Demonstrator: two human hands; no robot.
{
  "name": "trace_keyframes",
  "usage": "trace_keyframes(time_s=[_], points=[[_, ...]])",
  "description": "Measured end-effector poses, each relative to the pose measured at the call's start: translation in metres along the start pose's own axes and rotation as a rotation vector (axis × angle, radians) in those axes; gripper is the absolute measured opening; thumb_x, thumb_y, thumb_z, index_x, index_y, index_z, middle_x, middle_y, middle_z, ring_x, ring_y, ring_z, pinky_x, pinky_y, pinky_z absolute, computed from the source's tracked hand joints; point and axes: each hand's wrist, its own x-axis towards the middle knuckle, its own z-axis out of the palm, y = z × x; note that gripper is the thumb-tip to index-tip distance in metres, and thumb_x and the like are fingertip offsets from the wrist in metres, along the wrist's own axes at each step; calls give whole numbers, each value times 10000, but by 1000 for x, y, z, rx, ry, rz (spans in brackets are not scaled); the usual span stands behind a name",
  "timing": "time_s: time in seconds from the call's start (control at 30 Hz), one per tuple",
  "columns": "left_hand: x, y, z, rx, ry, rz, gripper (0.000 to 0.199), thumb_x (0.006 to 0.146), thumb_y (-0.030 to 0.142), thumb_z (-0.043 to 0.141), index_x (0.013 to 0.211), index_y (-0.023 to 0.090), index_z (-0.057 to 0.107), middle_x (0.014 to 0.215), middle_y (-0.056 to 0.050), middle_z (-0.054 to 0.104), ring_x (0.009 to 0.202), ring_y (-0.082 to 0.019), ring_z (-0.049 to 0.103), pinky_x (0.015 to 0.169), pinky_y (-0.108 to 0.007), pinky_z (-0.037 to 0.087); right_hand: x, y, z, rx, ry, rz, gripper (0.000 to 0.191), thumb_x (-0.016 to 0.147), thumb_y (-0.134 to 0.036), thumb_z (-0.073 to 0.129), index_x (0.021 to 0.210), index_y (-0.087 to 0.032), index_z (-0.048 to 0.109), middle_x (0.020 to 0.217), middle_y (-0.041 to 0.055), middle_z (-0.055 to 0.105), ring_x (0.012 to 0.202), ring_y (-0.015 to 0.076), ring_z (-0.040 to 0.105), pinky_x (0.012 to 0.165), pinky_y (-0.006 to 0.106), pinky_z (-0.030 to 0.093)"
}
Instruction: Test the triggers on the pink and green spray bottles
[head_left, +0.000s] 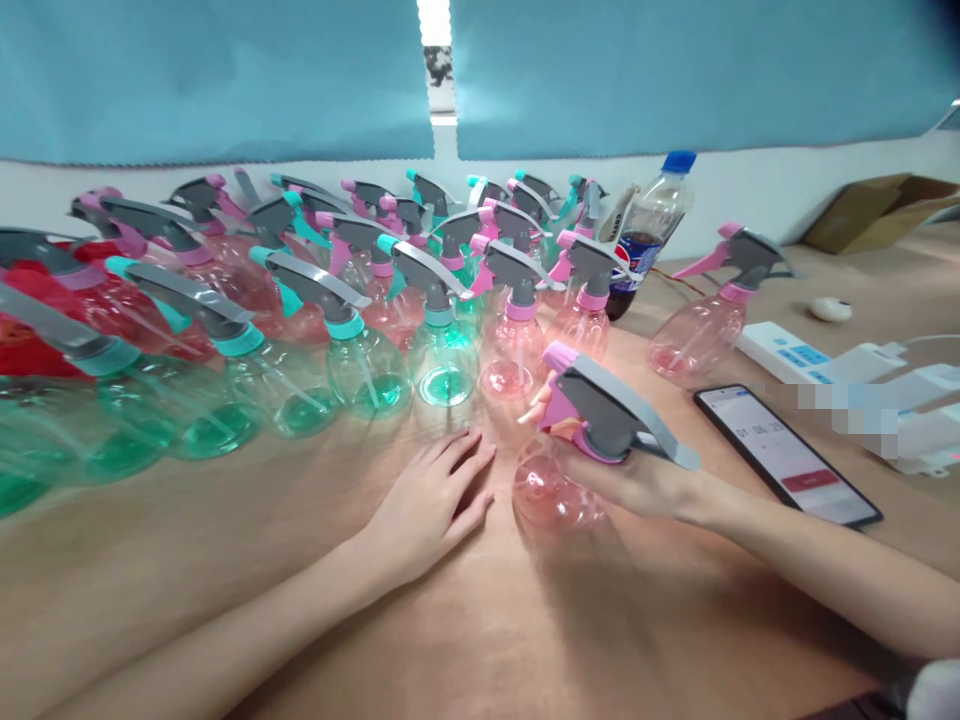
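While resting the left grip [424, 505] palm down and loosely spread on the tabletop [420, 650], holds a pink spray bottle [551, 488] in the curled right grip [637, 482], just in front of the other spray bottles [367, 365] and left of the phone [787, 455].

Illumination: bright over most of the table [300, 610]. The white gap [435, 22] between the curtains [225, 80] burns out, and I note a paler glow on the cloth beside it. Shadow: a soft, dark patch spreads on the table below the right hand [641, 480] and the held pink spray bottle [551, 490]. Glare: highlights mark the clear green bottles [371, 365]. The phone [787, 455] screen is lit. Distortion: left-edge bottles stretch and slant. Pixelation: square blocks partly cover the white plugs [930, 388]. Upper right corner: dark.
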Motion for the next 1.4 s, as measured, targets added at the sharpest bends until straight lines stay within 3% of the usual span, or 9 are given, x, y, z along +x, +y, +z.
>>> trace_keyframes(time_s=[0.1,0.2,0.27,0.37,0.47,0.73,0.93,1.2,1.4], points=[[0,0,0,2,3,4,449,962,329,467,1335,90,538,1409,-196,521,1307,-340,481,1060,-530,438,0,3,0,73,6,-9,219,813,-298,517,620,-261,419,504,-30,467,611,184,609,697,323,562],[-1,0,0,5,-2,-1,448,965,337,463,1339,99,537,1414,-191,517,1314,-338,474,1068,-527,430,-2,9,2,113,-16,21,40,785,-253,545,748,-263,531,659,-8,591,691,192,649,692,317,573],[-1,1,-1,8,-8,-6,447,966,339,462,1339,104,537,1421,-185,512,1315,-336,471,1069,-528,428,-5,15,4,149,-22,34,146,788,-248,554,927,-267,593,846,15,665,773,197,675,713,314,586],[-1,1,-1,6,-10,-10,448,966,339,462,1342,105,533,1426,-180,509,1315,-332,471,1072,-525,426,-10,21,8,165,-6,37,380,806,-248,561,1185,-259,557,1093,45,674,911,214,693,771,320,595],[-1,1,0,-9,-4,-14,445,965,341,463,1344,116,529,1432,-177,505,1319,-327,470,1073,-526,425,-12,21,9,131,9,27,427,832,-242,558,1257,-250,521,1199,66,657,1000,236,689,804,331,597],[-1,1,-1,-4,-4,-11,442,968,339,455,1342,115,528,1428,-184,507,1311,-328,478,1056,-533,440,-8,16,7,164,28,17,374,816,-239,568,1188,-277,577,1221,51,662,1047,258,672,831,399,597],[0,2,-1,-1,-5,-11,447,971,342,448,1348,114,523,1426,-181,510,1311,-325,477,1063,-527,434,-7,16,7,165,-11,90,266,834,-287,596,1097,-279,633,1016,29,720,947,251,694,757,380,611],[0,2,0,16,-1,-17,442,972,341,446,1343,116,525,1423,-175,515,1315,-319,473,1064,-517,432,-7,19,8,271,14,25,473,797,-166,606,1256,-263,549,1231,43,643,1170,242,611,921,373,562],[1,3,0,10,3,-38,385,975,341,441,1272,141,582,1413,-170,522,1292,-321,493,1047,-517,440,-8,28,9,196,-26,31,423,798,-317,699,1202,-262,589,1075,36,694,1020,238,676,853,370,588]])
